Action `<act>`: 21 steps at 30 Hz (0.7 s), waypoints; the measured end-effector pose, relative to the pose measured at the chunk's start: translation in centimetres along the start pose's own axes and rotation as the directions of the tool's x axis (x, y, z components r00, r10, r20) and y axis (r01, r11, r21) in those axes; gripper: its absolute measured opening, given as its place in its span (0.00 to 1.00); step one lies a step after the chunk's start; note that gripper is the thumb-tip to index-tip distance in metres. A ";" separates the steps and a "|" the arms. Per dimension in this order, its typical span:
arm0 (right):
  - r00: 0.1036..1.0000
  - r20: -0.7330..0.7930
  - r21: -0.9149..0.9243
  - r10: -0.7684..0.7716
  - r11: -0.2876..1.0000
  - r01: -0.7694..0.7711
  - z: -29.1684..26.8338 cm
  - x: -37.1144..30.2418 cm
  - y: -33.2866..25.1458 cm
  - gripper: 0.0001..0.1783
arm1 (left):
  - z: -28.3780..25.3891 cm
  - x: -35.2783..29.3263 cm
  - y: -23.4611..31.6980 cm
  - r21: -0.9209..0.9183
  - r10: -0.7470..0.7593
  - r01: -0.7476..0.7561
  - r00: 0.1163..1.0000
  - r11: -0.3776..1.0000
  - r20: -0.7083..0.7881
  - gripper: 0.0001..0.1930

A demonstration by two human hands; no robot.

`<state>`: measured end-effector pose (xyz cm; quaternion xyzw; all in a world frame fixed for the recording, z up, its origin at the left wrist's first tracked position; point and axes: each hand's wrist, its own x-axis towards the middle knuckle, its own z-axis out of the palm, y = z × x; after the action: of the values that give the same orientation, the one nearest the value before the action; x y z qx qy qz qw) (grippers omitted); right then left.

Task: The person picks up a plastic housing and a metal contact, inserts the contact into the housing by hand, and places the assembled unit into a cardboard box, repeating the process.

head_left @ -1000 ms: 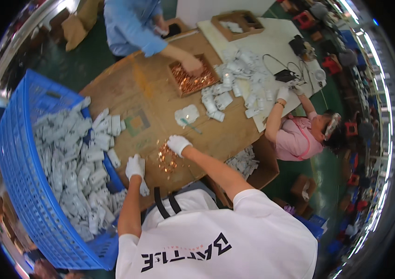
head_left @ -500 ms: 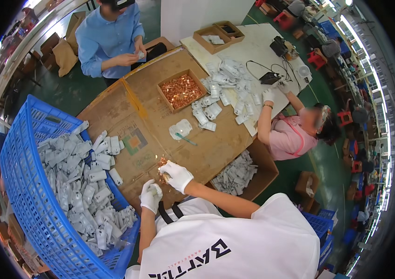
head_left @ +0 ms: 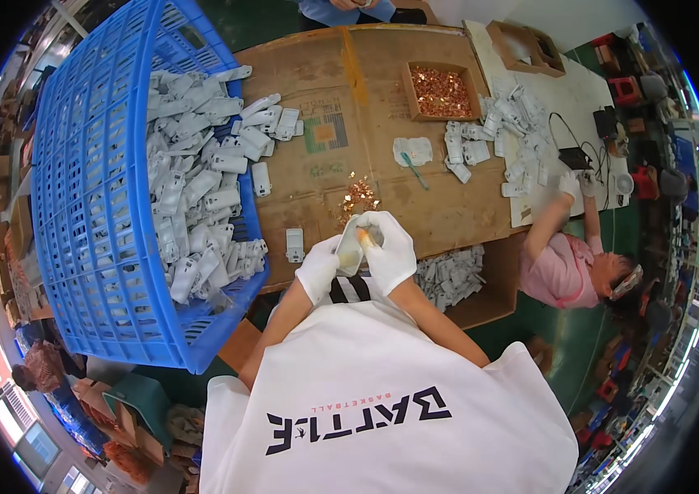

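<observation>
Hollow white plastic shell (head_left: 350, 258) between hands, long axis roughly twelve-to-six, pinched by white-gloved left hand (head_left: 319, 267). White-gloved right hand (head_left: 390, 253) at its three o'clock, fingers curled, grip unclear; small copper-coloured metal pieces (head_left: 358, 196) near, at twelve.

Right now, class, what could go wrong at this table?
The hollow white plastic casing between the white-gloved left hand and right hand might slip. The pile of small copper-coloured pieces lies just beyond both hands, so a glove could scatter it. The white plastic casings heaped in the blue plastic lattice basket could slide onto the brown cardboard tabletop.
</observation>
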<state>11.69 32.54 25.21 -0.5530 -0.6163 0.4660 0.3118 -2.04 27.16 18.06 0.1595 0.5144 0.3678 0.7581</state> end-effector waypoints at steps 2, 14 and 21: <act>0.997 0.024 -0.040 -0.076 0.996 0.077 0.1 -0.1 -0.3 0.09 | 0.6 -0.8 -0.1 0.050 0.108 -0.109 0.994 0.993 0.008 0.19; 0.981 0.157 -0.216 -0.114 0.965 0.147 0.0 -0.1 -0.3 0.09 | 2.3 -2.9 1.3 0.627 0.461 -0.212 0.847 0.749 -0.265 0.18; 0.970 0.232 -0.215 0.077 0.976 -0.026 0.8 -0.8 4.2 0.08 | -9.3 7.3 -3.5 0.734 0.363 0.211 0.761 0.646 -0.538 0.12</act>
<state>12.77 31.36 21.22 -0.5388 -0.6804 0.4693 0.1630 -7.52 28.75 7.17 0.3482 0.8386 0.1827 0.3771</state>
